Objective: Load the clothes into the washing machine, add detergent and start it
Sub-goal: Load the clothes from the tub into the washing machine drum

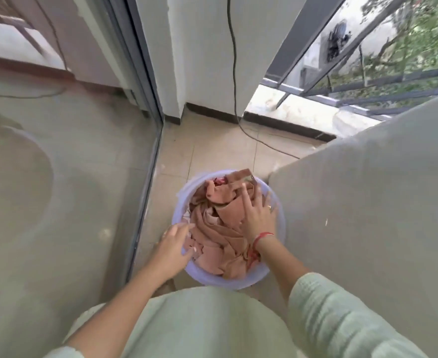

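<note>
STEP: loading, clothes not yet lifted | CLOTHES (220, 228): heaped in tub (277, 244) on floor | LEFT HAND (174, 244): loosely open at tub's near rim | RIGHT HAND (256, 215): fingers spread flat on heap, nothing gripped | NEXT: a bundle is to be gathered and lifted

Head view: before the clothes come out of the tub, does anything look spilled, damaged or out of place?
Nothing spilled or broken. The clothes sit heaped inside the lavender tub, none on the floor. One oddity: a black cable hangs down the wall and trails loose across the floor tiles beyond the tub, a possible trip hazard.
</note>
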Tool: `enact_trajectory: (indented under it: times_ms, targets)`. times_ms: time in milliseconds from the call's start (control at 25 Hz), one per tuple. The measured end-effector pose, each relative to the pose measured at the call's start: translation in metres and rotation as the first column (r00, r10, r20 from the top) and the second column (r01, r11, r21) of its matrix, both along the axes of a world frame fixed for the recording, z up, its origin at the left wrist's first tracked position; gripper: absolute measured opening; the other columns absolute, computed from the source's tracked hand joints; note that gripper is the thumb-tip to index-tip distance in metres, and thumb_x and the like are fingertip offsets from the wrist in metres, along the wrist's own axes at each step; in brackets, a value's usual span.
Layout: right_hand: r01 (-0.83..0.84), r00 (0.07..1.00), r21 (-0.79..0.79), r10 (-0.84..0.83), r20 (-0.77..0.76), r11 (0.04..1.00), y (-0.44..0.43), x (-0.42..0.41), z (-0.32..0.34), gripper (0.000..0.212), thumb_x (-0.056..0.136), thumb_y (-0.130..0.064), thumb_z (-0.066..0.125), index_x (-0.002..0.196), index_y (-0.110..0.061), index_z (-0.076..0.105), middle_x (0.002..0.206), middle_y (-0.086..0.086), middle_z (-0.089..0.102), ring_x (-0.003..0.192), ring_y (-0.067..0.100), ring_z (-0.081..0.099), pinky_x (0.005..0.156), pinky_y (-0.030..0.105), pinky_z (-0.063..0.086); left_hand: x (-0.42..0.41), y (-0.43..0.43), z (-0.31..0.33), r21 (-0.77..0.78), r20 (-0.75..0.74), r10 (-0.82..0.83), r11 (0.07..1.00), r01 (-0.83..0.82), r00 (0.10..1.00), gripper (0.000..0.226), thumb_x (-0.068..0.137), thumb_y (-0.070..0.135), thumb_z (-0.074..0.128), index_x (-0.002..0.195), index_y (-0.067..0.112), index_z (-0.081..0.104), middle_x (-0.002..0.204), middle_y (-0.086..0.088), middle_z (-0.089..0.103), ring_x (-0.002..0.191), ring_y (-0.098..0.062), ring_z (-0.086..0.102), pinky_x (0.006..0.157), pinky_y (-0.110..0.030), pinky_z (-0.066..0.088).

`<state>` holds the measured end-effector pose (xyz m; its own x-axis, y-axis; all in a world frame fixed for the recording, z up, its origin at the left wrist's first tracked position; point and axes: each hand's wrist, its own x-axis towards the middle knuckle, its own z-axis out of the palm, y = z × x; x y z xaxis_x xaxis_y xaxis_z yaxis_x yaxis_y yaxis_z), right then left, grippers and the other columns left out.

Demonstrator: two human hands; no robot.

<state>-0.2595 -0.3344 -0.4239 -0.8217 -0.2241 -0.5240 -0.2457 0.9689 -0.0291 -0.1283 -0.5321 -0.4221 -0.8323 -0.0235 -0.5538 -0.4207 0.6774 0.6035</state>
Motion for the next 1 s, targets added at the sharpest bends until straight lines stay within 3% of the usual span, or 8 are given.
enact_trajectory:
  times_ms: [160,320,480,560,680,800,920,1000]
  targets:
    - [-0.022,1.0,-0.044,0.022,0.005,0.999,-0.03,-0.045,-0.073,0.104,0.074,-0.047,0.065,0.146,-0.037,-0.01,0.157,0.009,-0.008,0.141,0.045,0.0,0.109,0.062,0.017,0.007,-0.007,-0.052,0.043,-0.167,0.132,0.991,-0.126,0.977,0.056,0.077,0.043,0.044,0.127,0.02,0.054,0.127,0.001,0.049,0.12,-0.017,0.047,0.1,-0.026,0.033]
    - [0.005,0.969,-0.088,-0.026,-0.246,0.996,-0.037,-0.053,-0.104,0.049,0.092,-0.009,0.042,0.139,-0.024,0.035,0.15,0.011,0.026,0.137,0.047,0.019,0.104,0.058,0.032,0.014,0.002,-0.069,0.052,-0.214,0.207,0.978,-0.2,0.955,0.048,0.077,0.037,0.051,0.122,0.02,0.058,0.124,0.01,0.043,0.117,-0.011,0.046,0.097,-0.02,0.03]
    - [0.064,0.981,-0.377,-0.127,-0.145,0.924,-0.009,-0.052,-0.081,0.026,0.084,-0.004,0.047,0.107,-0.011,0.055,0.115,0.01,0.053,0.105,0.034,0.054,0.079,0.04,0.046,0.022,0.016,-0.049,0.082,-0.178,0.281,0.959,-0.27,0.943,0.05,0.078,0.04,0.05,0.121,0.017,0.057,0.122,0.009,0.04,0.119,-0.012,0.044,0.095,-0.016,0.026]
    - [0.173,0.964,-0.499,-0.25,-0.091,0.849,0.006,-0.029,-0.049,0.03,0.081,-0.008,0.047,0.108,-0.017,0.056,0.113,0.007,0.055,0.098,0.032,0.058,0.078,0.04,0.05,0.017,0.022,-0.026,0.114,-0.2,0.298,0.953,-0.28,0.933,0.054,0.079,0.042,0.05,0.127,0.018,0.051,0.125,0.007,0.041,0.119,-0.012,0.043,0.095,-0.015,0.026]
    - [0.232,0.895,-0.634,-0.417,-0.158,0.738,0.012,0.03,0.019,0.032,0.07,-0.01,0.035,0.096,-0.017,0.054,0.102,0.006,0.055,0.086,0.029,0.056,0.072,0.039,0.05,0.001,0.029,0.018,0.148,-0.226,0.258,0.962,-0.228,0.939,0.062,0.081,0.023,0.067,0.136,0.02,0.04,0.132,0.0,0.04,0.124,-0.014,0.04,0.1,-0.019,0.026]
    - [0.25,0.761,-0.772,-0.611,-0.217,0.584,0.013,0.049,0.114,0.031,0.062,0.001,0.038,0.086,-0.004,0.057,0.088,0.016,0.055,0.074,0.02,0.047,0.063,0.024,0.033,-0.017,0.027,0.065,0.082,-0.253,0.151,0.988,-0.134,0.956,0.087,0.07,0.027,0.08,0.142,0.021,0.031,0.139,-0.003,0.034,0.131,-0.018,0.034,0.107,-0.026,0.025]
    - [0.173,0.759,-0.791,-0.591,-0.273,0.587,0.025,0.03,0.222,0.023,0.061,0.004,0.041,0.076,-0.005,0.055,0.079,0.013,0.057,0.071,0.018,0.046,0.061,0.023,0.032,-0.027,0.03,0.127,0.077,-0.126,-0.002,0.997,0.012,0.992,0.122,0.057,0.043,0.085,0.149,0.029,0.007,0.153,-0.001,0.009,0.142,-0.021,0.016,0.113,-0.041,0.022]
    - [0.103,0.769,-0.801,-0.558,-0.312,0.59,0.033,0.025,0.295,0.027,0.063,0.007,0.042,0.075,-0.012,0.056,0.079,0.006,0.06,0.071,0.012,0.048,0.063,0.014,0.036,-0.037,0.045,0.178,0.082,-0.148,-0.156,0.982,0.17,0.977,0.135,0.052,0.051,0.085,0.145,0.04,-0.013,0.156,0.007,-0.011,0.145,-0.017,0.003,0.114,-0.046,0.018]
